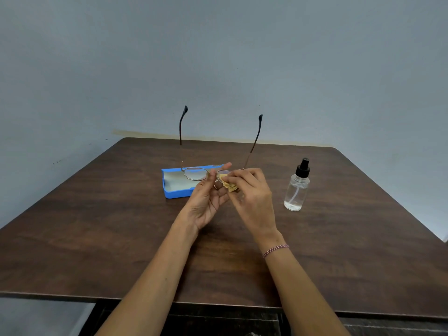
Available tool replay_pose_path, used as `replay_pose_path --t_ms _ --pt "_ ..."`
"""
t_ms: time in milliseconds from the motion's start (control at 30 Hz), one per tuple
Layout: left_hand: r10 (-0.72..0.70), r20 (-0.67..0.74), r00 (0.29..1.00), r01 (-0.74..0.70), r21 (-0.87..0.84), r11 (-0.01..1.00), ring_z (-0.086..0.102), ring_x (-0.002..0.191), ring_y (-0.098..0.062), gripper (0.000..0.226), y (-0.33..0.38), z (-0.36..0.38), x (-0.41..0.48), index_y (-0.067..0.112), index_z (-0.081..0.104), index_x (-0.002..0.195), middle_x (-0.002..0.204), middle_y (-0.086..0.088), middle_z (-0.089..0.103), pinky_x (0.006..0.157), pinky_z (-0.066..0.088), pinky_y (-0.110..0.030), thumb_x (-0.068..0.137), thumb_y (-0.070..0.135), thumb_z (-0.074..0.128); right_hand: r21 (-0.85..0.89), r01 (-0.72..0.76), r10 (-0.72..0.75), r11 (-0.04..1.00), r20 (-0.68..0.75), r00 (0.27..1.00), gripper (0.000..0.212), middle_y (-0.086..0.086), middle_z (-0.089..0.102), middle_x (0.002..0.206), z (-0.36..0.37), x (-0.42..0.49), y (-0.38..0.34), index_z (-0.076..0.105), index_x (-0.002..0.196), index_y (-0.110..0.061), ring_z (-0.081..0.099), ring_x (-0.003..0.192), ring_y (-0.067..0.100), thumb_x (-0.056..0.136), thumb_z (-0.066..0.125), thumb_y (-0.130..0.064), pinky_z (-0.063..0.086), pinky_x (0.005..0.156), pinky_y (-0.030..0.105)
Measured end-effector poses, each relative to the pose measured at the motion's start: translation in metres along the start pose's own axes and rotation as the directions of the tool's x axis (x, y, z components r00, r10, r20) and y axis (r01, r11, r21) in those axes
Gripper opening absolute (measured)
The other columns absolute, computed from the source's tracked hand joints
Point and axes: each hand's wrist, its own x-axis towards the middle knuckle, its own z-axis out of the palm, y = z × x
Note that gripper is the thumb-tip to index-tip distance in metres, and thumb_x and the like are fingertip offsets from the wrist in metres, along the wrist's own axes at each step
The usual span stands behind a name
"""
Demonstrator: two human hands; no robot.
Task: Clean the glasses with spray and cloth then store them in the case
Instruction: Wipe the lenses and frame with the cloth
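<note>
Both hands [206, 202] on glasses [195, 173], cloth [229, 185]

Bare forearms reach forward, two grips raised close together.
The left grip [208, 200], palm turned inward, pinches the glasses [195, 174] near the bridge with thumb and fingertips. The right grip [252, 197], back to the camera, pinches a yellow cloth [229, 185] against one lens. A braided band [275, 250] circles the right wrist.

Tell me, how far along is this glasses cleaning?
Roughly midway. The spraying looks over, since the spray bottle stands alone on the table. In hand: the left hand holds the glasses by the bridge while the right hand presses the yellow cloth on one lens. Left: finishing the wipe, folding the temples and laying the glasses in the open blue case.
</note>
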Motion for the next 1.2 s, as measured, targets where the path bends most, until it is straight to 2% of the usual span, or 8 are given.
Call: replay_pose_path --t_ms 133,267,433,600,733,933,1033,1200 --pt "-0.025 0.065 0.998 0.026 -0.016 1.0 0.07 0.088 -0.018 0.065 -0.001 -0.005 0.002 0.013 0.069 0.11 0.105 -0.012 0.07 0.067 0.059 -0.028 0.054 0.042 0.086 0.017 0.01 -0.01 1.0 0.001 1.0 0.024 0.002 0.068 0.097 -0.001 0.0 -0.001 0.071 0.096 -0.006 0.051 0.094 0.016 0.073 0.077 -0.003 0.042 0.086 0.016" --pt "0.008 0.073 0.997 -0.007 -0.019 1.0 0.069 0.094 -0.019 0.075 0.001 -0.006 0.003 0.011 0.061 0.118 0.11 -0.014 0.068 0.07 0.058 -0.028 0.054 0.041 0.087 -0.018 0.002 -0.001 1.0 0.057 0.998 0.028 0.002 0.068 0.102 0.002 -0.001 0.001 0.071 0.101 -0.007 0.051 0.098 0.014 0.074 0.075 -0.002 0.043 0.088 0.017" --pt "0.087 0.063 0.994 -0.087 -0.011 0.996 0.066 0.104 -0.02 0.083 0.008 -0.009 0.006 0.009 0.055 0.12 0.117 -0.016 0.065 0.074 0.057 -0.024 0.051 0.04 0.088 0.044 -0.04 0.035 0.998 0.112 0.993 0.026 0.009 0.066 0.111 0.004 0.001 0.002 0.068 0.11 -0.001 0.055 0.104 0.018 0.086 0.063 -0.01 0.046 0.093 0.026" --pt "0.105 0.066 0.992 -0.109 0.063 0.992 0.066 0.098 -0.015 0.073 0.001 -0.011 0.007 0.011 0.064 0.111 0.108 -0.006 0.068 0.075 0.056 -0.026 0.05 0.045 0.087 0.076 -0.095 0.087 0.993 0.096 0.992 0.027 0.012 0.063 0.117 0.007 -0.001 0.003 0.065 0.114 0.002 0.053 0.107 0.016 0.087 0.059 0.001 0.039 0.101 0.016" --pt "0.072 0.063 0.995 -0.079 0.123 0.989 0.067 0.093 -0.013 0.067 -0.003 -0.008 0.006 0.011 0.071 0.101 0.102 -0.004 0.07 0.073 0.056 -0.027 0.048 0.046 0.088 0.119 -0.127 0.122 0.985 0.052 0.991 0.027 0.012 0.063 0.115 0.008 0.0 0.001 0.066 0.113 0.001 0.05 0.108 0.011 0.087 0.06 0.0 0.036 0.101 0.01" --pt "0.076 0.042 0.996 -0.083 0.199 0.977 0.068 0.092 -0.011 0.083 0.0 -0.011 0.007 0.013 0.061 0.113 0.101 0.002 0.072 0.07 0.056 -0.025 0.044 0.053 0.087 0.052 -0.035 0.031 0.998 0.073 0.997 0.026 0.011 0.065 0.107 0.01 0.0 0.002 0.068 0.106 0.0 0.051 0.099 0.017 0.081 0.062 0.007 0.042 0.092 0.02" --pt "0.05 0.045 0.998 -0.058 0.21 0.976 0.07 0.088 -0.013 0.081 -0.001 -0.011 0.005 0.012 0.064 0.106 0.094 0.001 0.073 0.067 0.057 -0.025 0.04 0.052 0.088 0.013 -0.063 0.062 0.998 0.065 0.996 0.029 0.01 0.065 0.107 0.012 -0.002 0.004 0.067 0.107 -0.001 0.049 0.1 0.016 0.08 0.063 0.009 0.041 0.092 0.019" --pt "0.072 0.045 0.996 -0.08 0.233 0.969 0.068 0.09 -0.01 0.059 -0.002 -0.015 0.007 0.019 0.077 0.09 0.095 0.003 0.073 0.07 0.057 -0.027 0.042 0.051 0.089 0.05 -0.033 0.029 0.998 0.068 0.997 0.027 0.011 0.065 0.111 0.009 -0.001 0.003 0.068 0.107 0.001 0.051 0.1 0.018 0.082 0.061 0.008 0.043 0.093 0.02"
